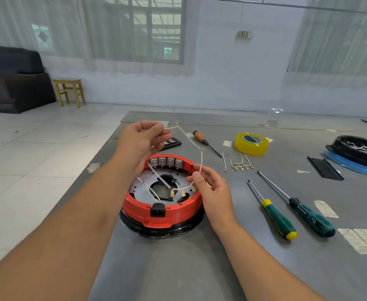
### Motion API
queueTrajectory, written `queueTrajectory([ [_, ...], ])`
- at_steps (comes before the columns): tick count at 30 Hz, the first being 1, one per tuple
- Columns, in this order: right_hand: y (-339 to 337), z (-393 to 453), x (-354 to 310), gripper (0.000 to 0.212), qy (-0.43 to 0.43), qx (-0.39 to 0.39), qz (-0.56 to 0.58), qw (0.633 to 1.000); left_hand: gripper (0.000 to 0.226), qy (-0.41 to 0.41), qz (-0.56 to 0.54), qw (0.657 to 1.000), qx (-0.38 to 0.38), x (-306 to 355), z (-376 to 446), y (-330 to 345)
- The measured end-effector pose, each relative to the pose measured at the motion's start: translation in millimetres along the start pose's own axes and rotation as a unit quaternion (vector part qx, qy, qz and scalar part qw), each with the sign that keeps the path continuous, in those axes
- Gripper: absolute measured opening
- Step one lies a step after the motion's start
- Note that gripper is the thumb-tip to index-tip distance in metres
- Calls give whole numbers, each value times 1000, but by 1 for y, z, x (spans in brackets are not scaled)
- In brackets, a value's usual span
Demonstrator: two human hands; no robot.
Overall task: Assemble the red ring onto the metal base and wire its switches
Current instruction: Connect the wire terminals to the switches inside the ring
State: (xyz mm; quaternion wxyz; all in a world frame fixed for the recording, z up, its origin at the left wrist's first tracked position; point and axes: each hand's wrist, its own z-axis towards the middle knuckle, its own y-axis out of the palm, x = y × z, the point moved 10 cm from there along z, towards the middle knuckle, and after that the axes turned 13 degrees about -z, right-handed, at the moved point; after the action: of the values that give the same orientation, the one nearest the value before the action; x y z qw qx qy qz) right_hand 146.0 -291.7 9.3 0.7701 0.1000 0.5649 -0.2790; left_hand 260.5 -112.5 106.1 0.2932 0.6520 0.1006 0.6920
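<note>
I see the red ring (179,210) seated on the metal base (142,181) on the tabletop (178,268), four switches (166,162) along its far inner wall. A black tray (341,148) far right holds white wires. My left hand (139,142) and right hand (210,187) are raised above the ring, fingers pinching a white wire (194,144) strung between them.

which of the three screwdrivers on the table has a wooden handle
The small screwdriver with the brown wooden handle, lying beside the yellow tape roll; the other two have green plastic handles.
</note>
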Motion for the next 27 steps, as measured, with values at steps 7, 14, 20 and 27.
queueTrajectory([
  [7, 3, 4, 1, 43, 7, -11, 0, 1000, 8, 21, -106, 991, 77, -9, -4, -21],
  [14, 4, 8, -5, 32, 10, -33, 48, 998, 7, 45, -157, 981, 103, -21, -20, -39],
  [20, 6, 11, 6, 34, 45, -30, 96, 994, 5, 81, -37, 991, 100, -18, -30, -45],
  [27, 3, 14, 16, 33, 91, 1, 135, 987, 13, 142, 268, 952, 32, -11, -53, -34],
])
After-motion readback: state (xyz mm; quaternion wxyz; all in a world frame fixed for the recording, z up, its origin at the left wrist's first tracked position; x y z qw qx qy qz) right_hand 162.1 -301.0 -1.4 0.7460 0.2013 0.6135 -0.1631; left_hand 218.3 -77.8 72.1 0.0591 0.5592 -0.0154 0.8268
